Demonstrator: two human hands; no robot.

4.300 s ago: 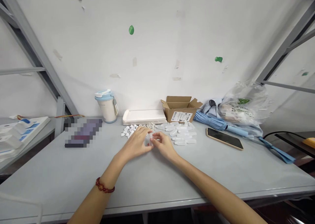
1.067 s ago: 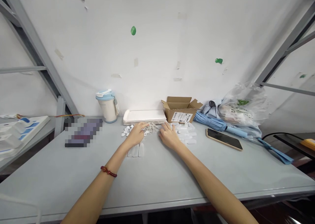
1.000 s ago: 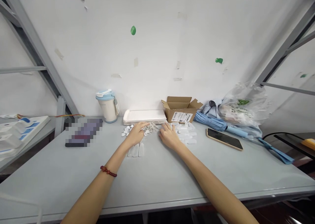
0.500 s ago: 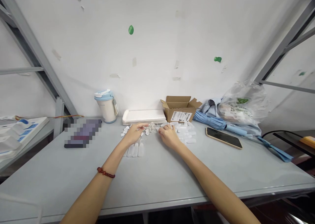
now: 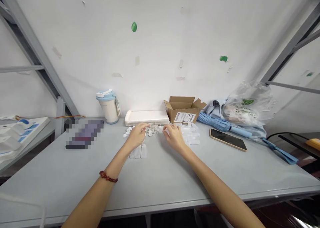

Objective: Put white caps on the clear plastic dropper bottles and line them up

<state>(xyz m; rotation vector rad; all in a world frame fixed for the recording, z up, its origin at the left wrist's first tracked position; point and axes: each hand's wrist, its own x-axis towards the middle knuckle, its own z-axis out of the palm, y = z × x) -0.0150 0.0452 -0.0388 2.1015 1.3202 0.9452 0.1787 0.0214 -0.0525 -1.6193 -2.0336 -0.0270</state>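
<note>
My left hand [image 5: 136, 135] is closed, thumb and index finger drawn together beside a heap of pale cords [image 5: 154, 128]. What its fingers hold, if anything, is hidden. Small white plastic parts [image 5: 127, 132] lie just left of that hand. Several flat translucent plastic pieces [image 5: 143, 151] rest in a row below its wrist side. On the other side of the cords, my right hand [image 5: 174, 136] is curled in a pinch, with the end of a clear plastic piece [image 5: 160, 129] showing at its fingertips. More clear plastic pieces [image 5: 192, 135] lie spread to its right.
Behind the hands stand a stack of white trays [image 5: 147, 117] and an open cardboard box [image 5: 183, 112]. A lidded cup [image 5: 108, 109] is at left. To the right are a phone [image 5: 228, 139], a folded blue umbrella [image 5: 215, 121] and a plastic bag [image 5: 247, 107] on the grey table [image 5: 155, 184].
My hands have moved apart from the clear piece they held together. Several translucent pieces now lie below my left hand. My right hand has just lifted slightly from the pile, fingers pinched.
</note>
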